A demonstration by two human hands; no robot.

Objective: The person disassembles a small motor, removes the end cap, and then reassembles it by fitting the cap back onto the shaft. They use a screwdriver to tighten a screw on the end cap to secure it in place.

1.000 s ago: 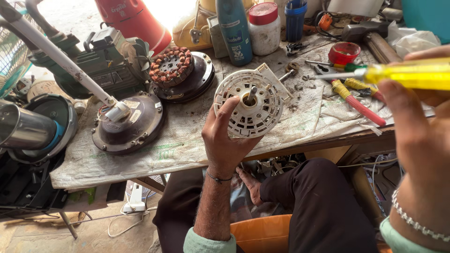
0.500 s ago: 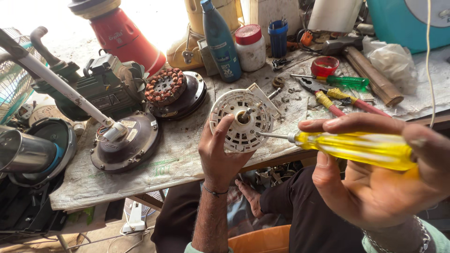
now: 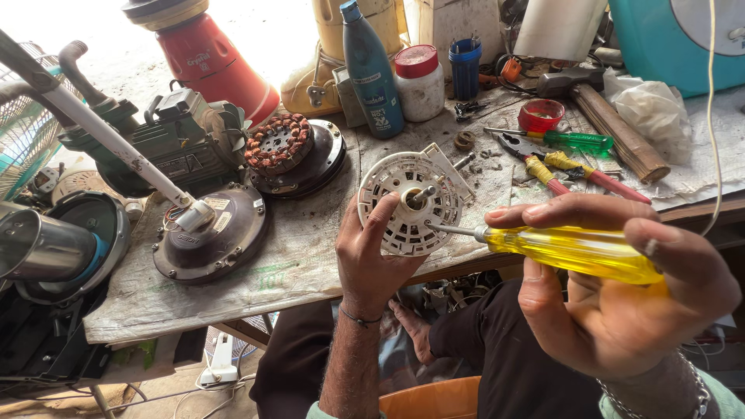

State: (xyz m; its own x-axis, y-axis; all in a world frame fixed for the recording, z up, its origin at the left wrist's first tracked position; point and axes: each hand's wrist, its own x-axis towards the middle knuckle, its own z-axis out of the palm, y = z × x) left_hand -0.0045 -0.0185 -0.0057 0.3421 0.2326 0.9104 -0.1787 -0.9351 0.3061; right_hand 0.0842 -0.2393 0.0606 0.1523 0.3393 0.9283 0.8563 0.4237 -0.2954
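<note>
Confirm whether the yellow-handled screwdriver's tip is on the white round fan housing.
Yes, the right hand holds the yellow-handled screwdriver with its tip on the white round fan housing.

blue bottle | copper-wound stator | green screwdriver | hammer | red-lidded jar

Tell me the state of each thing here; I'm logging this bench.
White vented motor housing: held up by left hand, shaft exposed.
Yellow-handled screwdriver: in right hand, tip against housing.
Blue bottle: upright, capped.
White jar: red lid on.
Copper-wound stator: exposed.
</note>
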